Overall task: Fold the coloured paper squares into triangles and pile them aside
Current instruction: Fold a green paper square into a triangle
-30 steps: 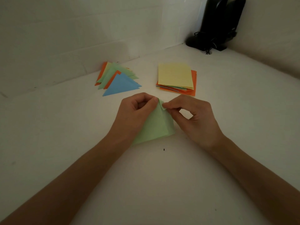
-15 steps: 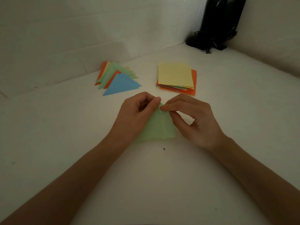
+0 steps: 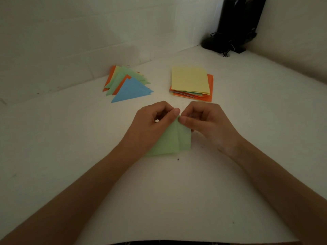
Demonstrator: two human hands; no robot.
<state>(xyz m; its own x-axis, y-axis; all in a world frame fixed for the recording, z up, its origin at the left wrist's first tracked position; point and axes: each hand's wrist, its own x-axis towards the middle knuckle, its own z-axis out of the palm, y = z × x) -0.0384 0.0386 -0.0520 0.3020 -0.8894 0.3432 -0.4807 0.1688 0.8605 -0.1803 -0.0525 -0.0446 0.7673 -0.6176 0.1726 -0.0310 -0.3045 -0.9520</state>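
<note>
Left hand [image 3: 150,128] hides the left half of the green paper [image 3: 174,141]; tiny speck [image 3: 177,159] just below it, no clue what.

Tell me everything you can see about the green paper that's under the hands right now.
The green paper is a pale green, thin, matte sheet, partly folded. Two layers overlap, and a crease line runs down from its top corner. It lies mostly flat on the white table. The left hand covers its left side and pinches the top corner, and the right hand pinches that same corner from the right. Its lower edge lies free.
</note>
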